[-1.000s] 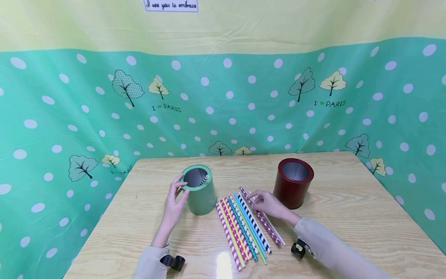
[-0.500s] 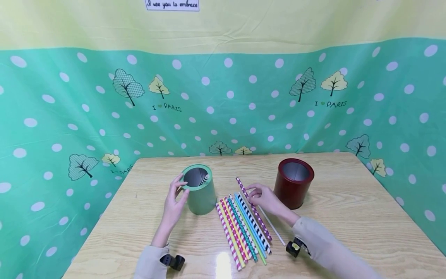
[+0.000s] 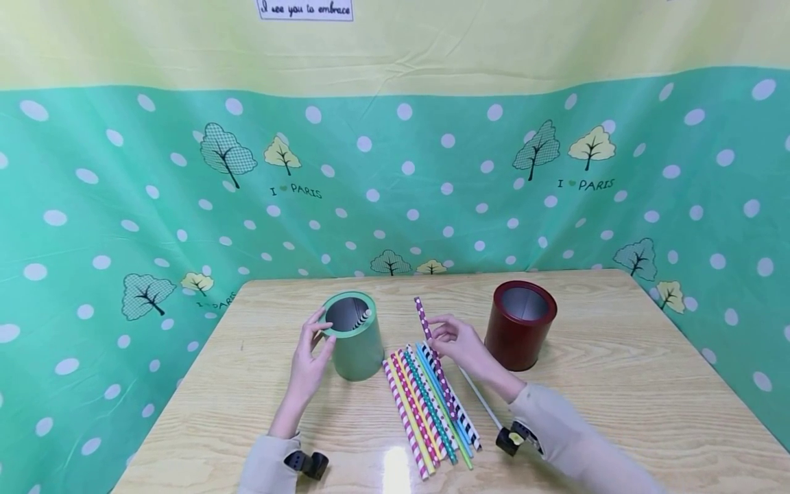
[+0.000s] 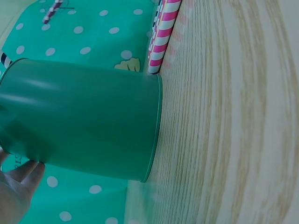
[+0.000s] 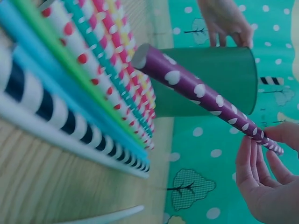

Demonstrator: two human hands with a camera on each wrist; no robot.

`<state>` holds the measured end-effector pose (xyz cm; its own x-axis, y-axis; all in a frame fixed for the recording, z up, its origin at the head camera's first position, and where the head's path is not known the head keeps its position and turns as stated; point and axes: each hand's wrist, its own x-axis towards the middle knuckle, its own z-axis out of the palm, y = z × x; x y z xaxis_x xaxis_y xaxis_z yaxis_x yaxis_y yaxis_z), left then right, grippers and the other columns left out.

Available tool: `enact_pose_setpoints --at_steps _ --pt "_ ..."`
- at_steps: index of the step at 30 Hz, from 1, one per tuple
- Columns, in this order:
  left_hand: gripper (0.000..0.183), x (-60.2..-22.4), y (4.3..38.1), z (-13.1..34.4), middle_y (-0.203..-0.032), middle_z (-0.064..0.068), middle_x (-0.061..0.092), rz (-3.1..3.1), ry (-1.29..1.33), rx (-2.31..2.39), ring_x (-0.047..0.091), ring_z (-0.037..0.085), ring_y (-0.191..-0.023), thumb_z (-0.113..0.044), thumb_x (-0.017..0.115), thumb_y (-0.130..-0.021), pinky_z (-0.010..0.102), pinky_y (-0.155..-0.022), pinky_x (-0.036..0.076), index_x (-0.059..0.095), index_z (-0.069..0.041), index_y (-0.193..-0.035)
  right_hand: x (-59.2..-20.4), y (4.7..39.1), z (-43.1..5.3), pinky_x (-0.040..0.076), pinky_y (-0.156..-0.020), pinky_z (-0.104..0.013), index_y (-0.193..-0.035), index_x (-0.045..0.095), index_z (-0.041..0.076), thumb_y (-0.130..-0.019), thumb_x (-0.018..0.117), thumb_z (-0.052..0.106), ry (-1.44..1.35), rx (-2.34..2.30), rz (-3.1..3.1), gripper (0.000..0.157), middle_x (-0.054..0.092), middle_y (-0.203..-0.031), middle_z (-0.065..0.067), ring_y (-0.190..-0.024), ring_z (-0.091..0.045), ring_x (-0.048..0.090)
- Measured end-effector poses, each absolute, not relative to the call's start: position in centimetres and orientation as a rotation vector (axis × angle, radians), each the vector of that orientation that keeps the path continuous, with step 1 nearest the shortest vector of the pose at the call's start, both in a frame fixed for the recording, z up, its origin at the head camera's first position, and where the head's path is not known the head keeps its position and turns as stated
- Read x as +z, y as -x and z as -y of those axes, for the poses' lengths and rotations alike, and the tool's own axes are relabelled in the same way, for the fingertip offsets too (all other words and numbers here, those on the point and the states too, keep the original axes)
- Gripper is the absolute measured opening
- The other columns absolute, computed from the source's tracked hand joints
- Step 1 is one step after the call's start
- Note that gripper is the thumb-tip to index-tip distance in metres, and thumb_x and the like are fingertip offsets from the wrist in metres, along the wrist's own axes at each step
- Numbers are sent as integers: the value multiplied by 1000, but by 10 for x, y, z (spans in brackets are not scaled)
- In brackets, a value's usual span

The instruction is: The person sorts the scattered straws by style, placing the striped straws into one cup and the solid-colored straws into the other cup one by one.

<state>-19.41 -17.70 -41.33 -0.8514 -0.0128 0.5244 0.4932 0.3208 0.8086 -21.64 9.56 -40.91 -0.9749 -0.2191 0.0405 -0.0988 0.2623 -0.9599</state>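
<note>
Green polka-dotted cloth (image 3: pixel 426 165) with a yellow upper band hangs behind a pale wood-grain table (image 3: pixel 216 412). High on it I can read a bordered sign (image 3: pixel 305 9), "I see you to embrace"; lower, near printed trees (image 3: pixel 226 154), "I PARIS" repeats with a small heart after the "I".

On the table, a person's right hand (image 3: pixel 463 346) pinches a purple straw with white hearts (image 5: pixel 201 91) between thumb and fingers, tilted above a row of straws (image 3: pixel 426 412), striped, dotted and plain. From here the purple straw crosses in front of the row's black-and-white straw, hiding part of it. One plain white straw (image 3: pixel 481 398) lies apart, partly covered by the right hand.

The left hand (image 3: pixel 306 360) touches the rim of a round green can (image 3: pixel 359 357), thumb spread away from the fingers. The row lies just beside this can, and another black-and-white striped straw (image 3: pixel 361 319) leans inside. Near the right hand stands a glossy dark red can (image 3: pixel 517 343), upright. Each light sleeve (image 3: pixel 268 466) has a small black device (image 3: pixel 317 466) strapped at the wrist.
</note>
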Motion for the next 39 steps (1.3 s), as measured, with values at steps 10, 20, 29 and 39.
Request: enact_pose_setpoints --at_steps 10,20,29,39 --pt "23 -413 194 177 -135 25 32 2158 417 -1548 28 38 -125 2 50 -86 54 -100 28 45 11 -107 -381 208 -85 53 -72 -42 -119 49 1 -79 60 0 257 -2018 -2353 42 57 -91 -13 -78 -16 56" --pt "23 -414 194 177 -135 25 32 2151 419 -1549 29 39 -124 3 50 -86 54 -100 28 46 11 -107 -366 208 -77 52 -71 -24 -112 48 -5 -78 59 -1 286 -2145 -2356 36 56 -93 -16 -81 -16 56" --pt "24 -414 194 177 -135 25 32 2150 424 -1550 29 39 -124 2 50 -86 55 -100 28 45 13 -107 -351 208 -74 52 -75 -25 -108 48 -4 -78 60 -2 329 -2238 -2310 32 56 -93 -15 -81 -16 57" --pt "22 -414 194 176 -134 26 32 2142 433 -1535 29 40 -124 3 50 -86 55 -99 28 46 11 -106 -338 208 -70 53 -76 -32 -110 44 -6 -82 56 -2 445 -2374 -2177 30 53 -93 -15 -77 -14 58"
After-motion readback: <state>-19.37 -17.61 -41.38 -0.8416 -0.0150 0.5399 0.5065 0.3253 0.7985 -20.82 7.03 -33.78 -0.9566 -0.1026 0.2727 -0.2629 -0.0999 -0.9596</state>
